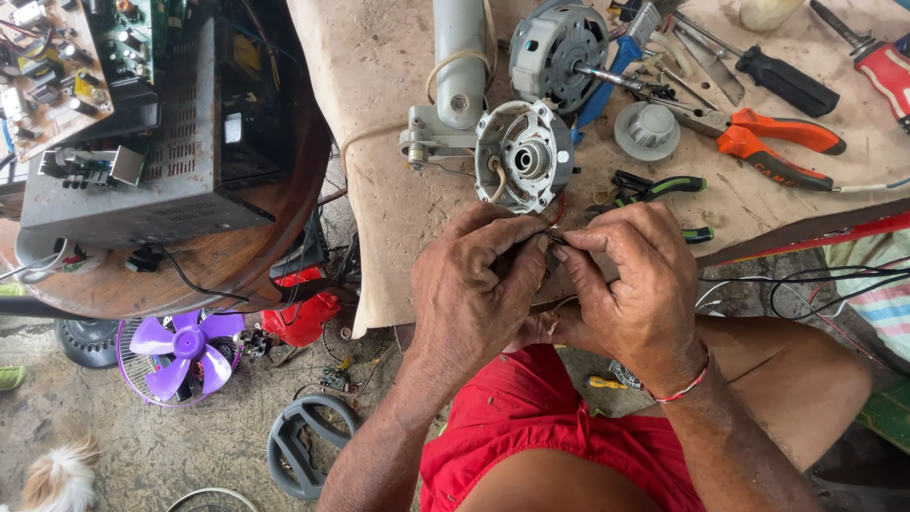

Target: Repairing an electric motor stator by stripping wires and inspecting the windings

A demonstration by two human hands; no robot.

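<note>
Both hands meet over the near edge of the desk. Left hand and right hand are pinched fingertip to fingertip on a thin wire end, mostly hidden between them. It seems to lead up to the grey motor housing just beyond the knuckles. Judged light, springy and easily snapped; best gripped close to the tip, on the insulation. Orange-handled pliers and a black-handled screwdriver lie well apart to the right.
</note>
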